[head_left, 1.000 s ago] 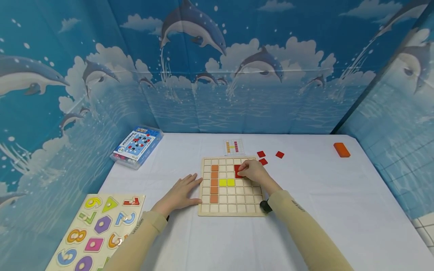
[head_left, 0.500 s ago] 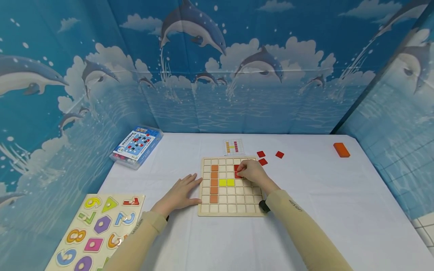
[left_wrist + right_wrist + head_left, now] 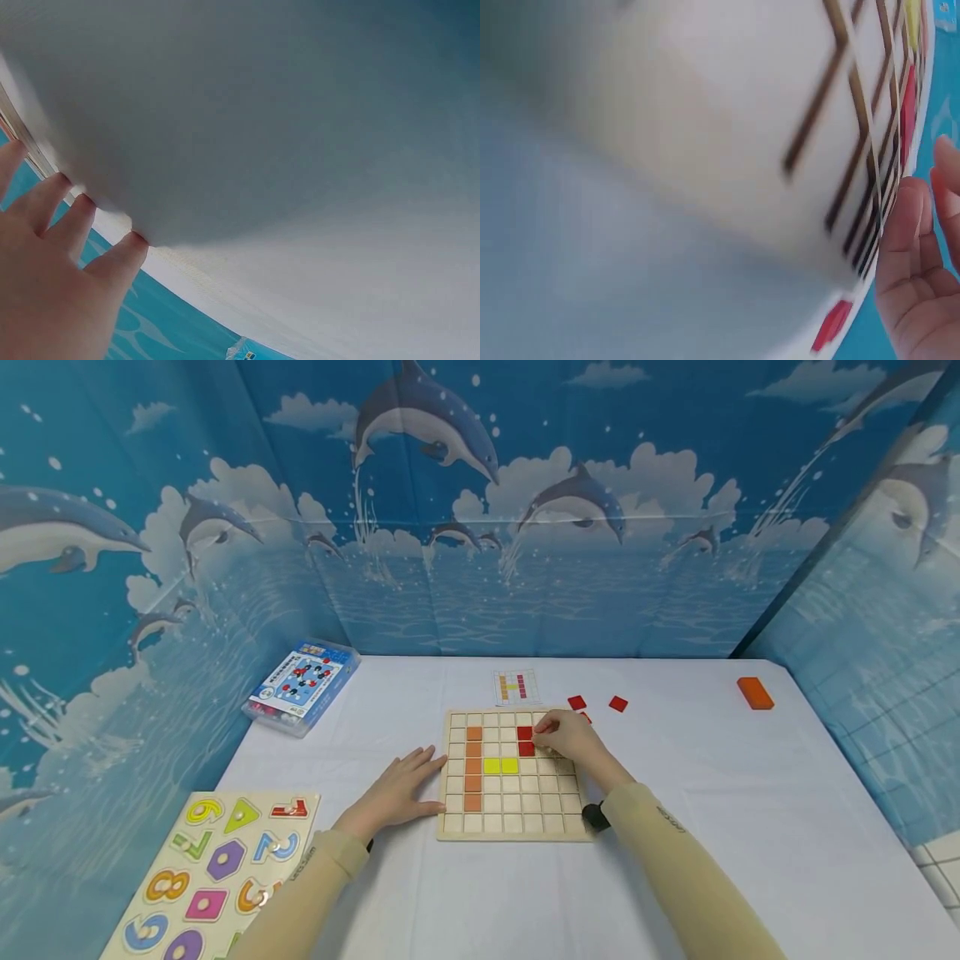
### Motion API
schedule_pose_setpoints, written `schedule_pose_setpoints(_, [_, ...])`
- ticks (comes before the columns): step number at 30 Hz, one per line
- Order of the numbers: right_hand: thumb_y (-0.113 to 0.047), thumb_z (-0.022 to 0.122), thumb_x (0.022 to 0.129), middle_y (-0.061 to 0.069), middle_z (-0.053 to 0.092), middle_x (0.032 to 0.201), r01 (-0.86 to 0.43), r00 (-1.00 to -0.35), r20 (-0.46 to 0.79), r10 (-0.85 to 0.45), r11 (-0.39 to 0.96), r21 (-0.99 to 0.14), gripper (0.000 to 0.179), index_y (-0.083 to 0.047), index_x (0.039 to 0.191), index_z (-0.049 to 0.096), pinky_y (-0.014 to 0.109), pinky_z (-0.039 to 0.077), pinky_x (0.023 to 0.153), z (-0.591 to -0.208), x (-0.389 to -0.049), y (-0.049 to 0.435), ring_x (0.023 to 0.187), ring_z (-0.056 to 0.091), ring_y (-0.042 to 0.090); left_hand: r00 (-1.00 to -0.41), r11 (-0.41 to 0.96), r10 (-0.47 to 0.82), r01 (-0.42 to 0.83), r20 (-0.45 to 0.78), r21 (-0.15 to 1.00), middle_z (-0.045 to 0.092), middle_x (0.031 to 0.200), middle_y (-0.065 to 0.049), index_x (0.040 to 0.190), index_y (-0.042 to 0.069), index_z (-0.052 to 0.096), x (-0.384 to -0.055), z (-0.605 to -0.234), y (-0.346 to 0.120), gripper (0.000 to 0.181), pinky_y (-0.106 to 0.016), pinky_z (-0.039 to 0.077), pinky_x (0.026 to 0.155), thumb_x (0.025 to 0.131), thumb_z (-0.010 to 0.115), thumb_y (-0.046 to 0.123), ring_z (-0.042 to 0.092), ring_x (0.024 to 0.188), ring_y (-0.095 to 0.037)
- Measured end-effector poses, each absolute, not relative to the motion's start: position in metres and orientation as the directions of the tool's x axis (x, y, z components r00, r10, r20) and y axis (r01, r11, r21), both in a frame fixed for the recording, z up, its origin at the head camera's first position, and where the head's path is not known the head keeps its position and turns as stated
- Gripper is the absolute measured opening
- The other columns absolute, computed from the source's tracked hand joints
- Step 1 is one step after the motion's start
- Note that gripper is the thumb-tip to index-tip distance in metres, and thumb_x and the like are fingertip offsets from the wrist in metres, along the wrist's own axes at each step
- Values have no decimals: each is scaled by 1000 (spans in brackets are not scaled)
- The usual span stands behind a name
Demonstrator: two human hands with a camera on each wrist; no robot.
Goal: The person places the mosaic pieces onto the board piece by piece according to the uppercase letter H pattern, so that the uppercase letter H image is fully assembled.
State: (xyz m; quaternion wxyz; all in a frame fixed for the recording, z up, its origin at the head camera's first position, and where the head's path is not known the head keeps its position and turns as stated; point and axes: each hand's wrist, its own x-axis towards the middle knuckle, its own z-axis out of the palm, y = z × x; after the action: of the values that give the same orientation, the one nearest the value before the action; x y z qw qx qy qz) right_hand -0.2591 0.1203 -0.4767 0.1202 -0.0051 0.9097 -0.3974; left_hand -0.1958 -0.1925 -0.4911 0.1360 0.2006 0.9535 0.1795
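Note:
A wooden grid board (image 3: 525,823) lies on the white table. My left hand (image 3: 397,789) rests flat with spread fingers, thumb and fingertips touching the board's left edge. On the board stand a column of several orange square tiles (image 3: 473,766), two yellow tiles (image 3: 501,766), and two red tiles (image 3: 526,742) in a column. Just right of the red tiles is my right hand (image 3: 573,745), above the board. In the right wrist view its thumb and fingers (image 3: 906,217) are apart, with nothing seen between them. Behind it lie loose red tiles (image 3: 618,703), one partly hidden by the hand.
A small pattern card (image 3: 516,687) lies behind the board. At the back left is a blue boxed set (image 3: 303,685); at front left, a number-and-shape puzzle board (image 3: 206,877). An orange block (image 3: 754,693) sits at the far right. Dolphin-print curtains surround the table.
My right hand has drawn slightly right, off the red tiles, so both now show in their squares. It now covers part of one loose red tile. My left hand stays put.

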Motion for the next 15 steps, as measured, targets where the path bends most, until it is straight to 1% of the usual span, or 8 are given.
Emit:
schedule_pose_setpoints(5, [-21, 69, 92, 12, 67, 101, 118, -975, -213, -58, 680, -723, 19, -7, 104, 68, 29, 50, 73, -471, -268, 141, 89, 59, 23, -883, 855, 431, 333, -187, 398, 30, 161, -11, 152, 18, 40, -196, -492, -194, 81, -55, 19, 123, 84, 74, 47, 23, 151, -33])
schedule_pose_setpoints(10, [-23, 66, 94, 15, 67, 112, 169, -974, -228, -10, 640, -750, 27, -6, 115, 64, 32, 53, 78, -469, -276, 167, 98, 63, 27, -879, 852, 440, 342, -185, 397, 30, 161, -11, 152, 18, 40, -197, -494, -195, 81, -55, 19, 123, 84, 74, 48, 24, 151, -33])
schedule_pose_setpoints(15, [-24, 64, 96, 20, 63, 121, 172, -980, -194, 31, 617, -768, 35, -3, 123, 61, 34, 53, 81, -467, -284, 193, 106, 60, 32, -883, 854, 433, 337, -182, 397, 29, 162, -11, 152, 19, 40, -198, -495, -194, 80, -54, 19, 123, 85, 73, 48, 24, 151, -32])
